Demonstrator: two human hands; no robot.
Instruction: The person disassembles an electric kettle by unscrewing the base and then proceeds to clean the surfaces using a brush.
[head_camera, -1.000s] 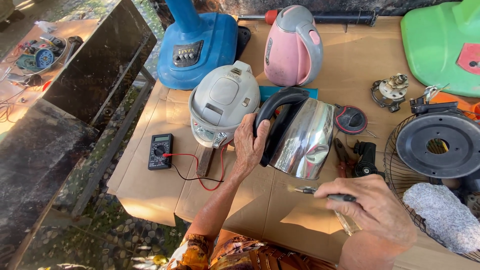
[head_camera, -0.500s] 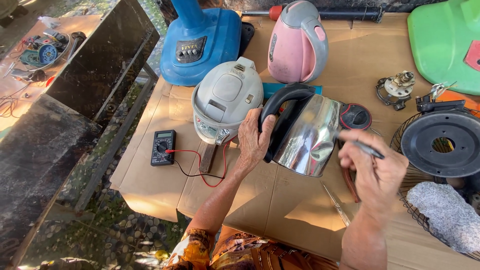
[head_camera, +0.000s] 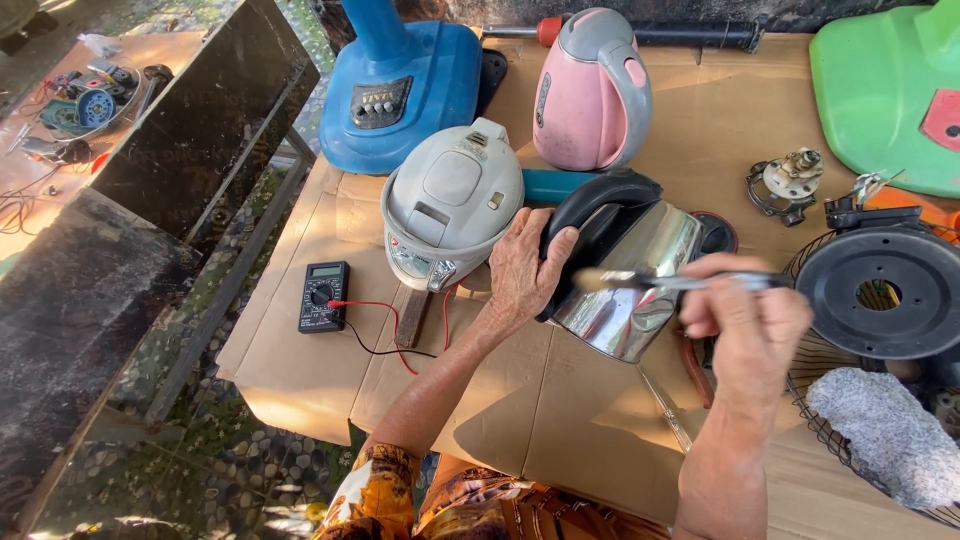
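Steel kettle (head_camera: 630, 290) lying on its side on the cardboard-covered desk (head_camera: 600, 420).
The left hand (head_camera: 525, 270) clasps its black handle (head_camera: 590, 215), beside a white cooker (head_camera: 450, 205); the right hand (head_camera: 745, 320) is closed on a small brush (head_camera: 660, 280) held over the kettle's body.

One small screen and two labels on the bench

The black multimeter (head_camera: 323, 297) at left carries a grey rectangular screen; a dark label sits on the pink kettle (head_camera: 590, 90), a red patch on the green housing (head_camera: 885, 95) far right.
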